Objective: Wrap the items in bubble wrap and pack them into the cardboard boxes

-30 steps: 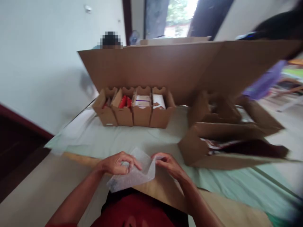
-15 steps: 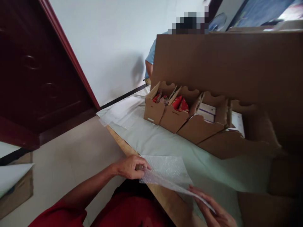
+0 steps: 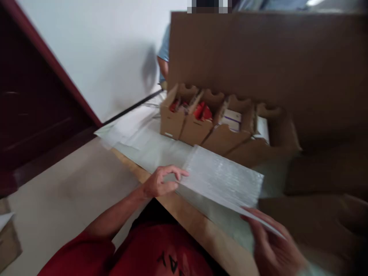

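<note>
I hold a clear bubble-wrap sheet stretched out over the near edge of the table. My left hand pinches its left edge with thumb and fingers. My right hand, blurred by motion at the lower right, grips the sheet's near right edge. Behind the sheet stands a row of small open cardboard boxes; the left ones hold red items and the right ones white cartons.
A large brown cardboard flap rises behind the row of boxes. More cardboard lies at the right. A pale green cloth covers the table. Another person's arm in a blue sleeve shows behind the flap. A dark red door stands at left.
The bubble wrap went from crumpled between both hands to spread out flat and wide. My right hand moved down and to the right. The view swung left toward the door.
</note>
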Motion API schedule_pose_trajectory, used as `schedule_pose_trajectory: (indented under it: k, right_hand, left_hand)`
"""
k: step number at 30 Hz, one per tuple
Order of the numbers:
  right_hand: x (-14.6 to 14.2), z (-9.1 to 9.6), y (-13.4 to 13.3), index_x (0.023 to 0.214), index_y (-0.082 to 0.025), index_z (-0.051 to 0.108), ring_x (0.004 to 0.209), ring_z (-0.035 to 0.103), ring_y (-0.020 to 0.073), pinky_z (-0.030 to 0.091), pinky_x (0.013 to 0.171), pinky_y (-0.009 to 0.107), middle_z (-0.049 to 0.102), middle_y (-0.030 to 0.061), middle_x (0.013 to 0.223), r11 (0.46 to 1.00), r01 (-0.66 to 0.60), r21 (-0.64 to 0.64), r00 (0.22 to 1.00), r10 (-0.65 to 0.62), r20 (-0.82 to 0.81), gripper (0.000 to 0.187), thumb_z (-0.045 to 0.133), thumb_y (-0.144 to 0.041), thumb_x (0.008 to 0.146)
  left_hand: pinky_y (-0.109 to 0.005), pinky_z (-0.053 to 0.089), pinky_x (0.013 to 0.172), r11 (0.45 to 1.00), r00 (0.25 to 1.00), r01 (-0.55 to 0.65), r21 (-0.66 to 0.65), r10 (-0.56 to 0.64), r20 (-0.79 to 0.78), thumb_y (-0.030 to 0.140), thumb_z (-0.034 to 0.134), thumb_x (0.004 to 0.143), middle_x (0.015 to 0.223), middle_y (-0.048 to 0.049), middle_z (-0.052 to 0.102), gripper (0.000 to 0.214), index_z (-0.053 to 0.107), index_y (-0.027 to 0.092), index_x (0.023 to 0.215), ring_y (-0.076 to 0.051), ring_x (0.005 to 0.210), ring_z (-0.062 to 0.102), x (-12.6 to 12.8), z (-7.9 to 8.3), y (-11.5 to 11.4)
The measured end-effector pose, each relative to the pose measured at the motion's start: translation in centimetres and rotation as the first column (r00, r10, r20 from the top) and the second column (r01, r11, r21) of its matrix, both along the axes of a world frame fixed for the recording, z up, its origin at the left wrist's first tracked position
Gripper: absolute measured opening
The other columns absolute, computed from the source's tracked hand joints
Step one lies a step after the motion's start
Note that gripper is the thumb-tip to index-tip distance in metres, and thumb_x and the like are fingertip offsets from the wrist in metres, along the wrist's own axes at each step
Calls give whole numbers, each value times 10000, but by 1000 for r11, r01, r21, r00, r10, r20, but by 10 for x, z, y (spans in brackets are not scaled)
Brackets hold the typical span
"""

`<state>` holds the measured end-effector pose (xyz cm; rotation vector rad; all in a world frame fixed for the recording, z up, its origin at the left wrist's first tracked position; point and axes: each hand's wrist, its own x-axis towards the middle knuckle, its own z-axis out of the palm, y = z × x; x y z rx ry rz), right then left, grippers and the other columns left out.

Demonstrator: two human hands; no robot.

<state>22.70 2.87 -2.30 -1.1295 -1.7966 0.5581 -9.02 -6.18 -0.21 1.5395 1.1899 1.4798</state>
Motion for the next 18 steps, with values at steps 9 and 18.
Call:
schedule_pose_trajectory:
  k: [9,18]
  right_hand:
    - [2,-50,-6,982,-205,733,788,706,223,565,736,333,772,76,896,934,-28,-356,998,49,50,362,582,-528,920]
    - [7,-57,-3,992,-184,728,755,653,218,521,700,322,748,75,864,891,8,-455,1000,4,24,351,575,-484,893]
  left_hand:
    - [-510,383,1192,942,912,-74,-329,-69,-403,134,563,797,1321,-128,686,617,509,186,1409,-275,1366,542,8,-68,18]
    - [-454,536,1033,937,890,-117,-329,-48,-454,184,575,757,1326,-152,670,638,560,154,1394,-276,1188,656,12,-71,18]
